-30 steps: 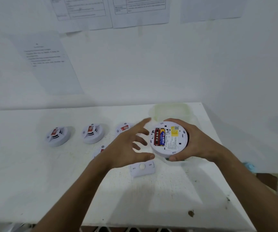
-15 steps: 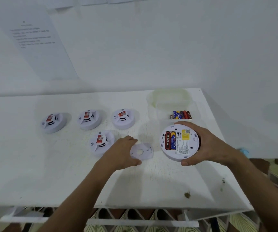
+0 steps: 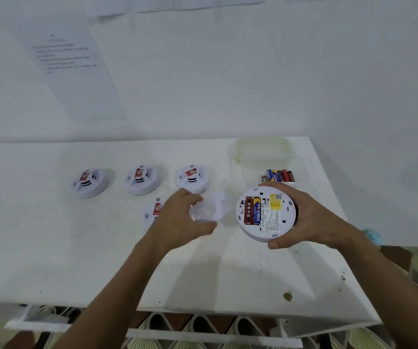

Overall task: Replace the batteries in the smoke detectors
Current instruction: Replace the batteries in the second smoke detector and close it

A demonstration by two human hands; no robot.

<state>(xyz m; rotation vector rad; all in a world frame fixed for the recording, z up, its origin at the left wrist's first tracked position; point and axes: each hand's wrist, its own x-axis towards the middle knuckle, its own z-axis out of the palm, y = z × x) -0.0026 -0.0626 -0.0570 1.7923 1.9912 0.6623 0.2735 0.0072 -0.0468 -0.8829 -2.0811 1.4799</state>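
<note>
The right hand (image 3: pixel 311 219) grips an upturned smoke detector (image 3: pixel 265 214) by its rim, thumb at the near edge and fingers curled over the far edge, holding it above the white surface (image 3: pixel 52 248). Its open back shows two batteries (image 3: pixel 252 210), one red and one blue, seated side by side beside a yellow label. The left hand (image 3: pixel 177 222) closes its fingers on a pale round cover plate (image 3: pixel 213 209), which is smeared by motion blur, so its outline and the exact grip are hard to make out.

That hand hides much of a fourth detector (image 3: pixel 152 212) lying just beside it. Three more detectors (image 3: pixel 140 180) sit face up in a row farther back, well apart from each other. Loose batteries (image 3: pixel 278 175) lie in a clear plastic container (image 3: pixel 260 149) near the far right corner; its walls are nearly invisible against the white.

The surface is scuffed, with a brown mark (image 3: pixel 287 295) near its front right edge. It stands against a white wall where a printed sheet (image 3: pixel 74 71) hangs, its text too blurred to read; other sheets are cut off at the top of the view. Both forearms run out of the bottom of the view. The front half of the surface lies bare before the hands, and its right edge falls just beyond the right wrist.
</note>
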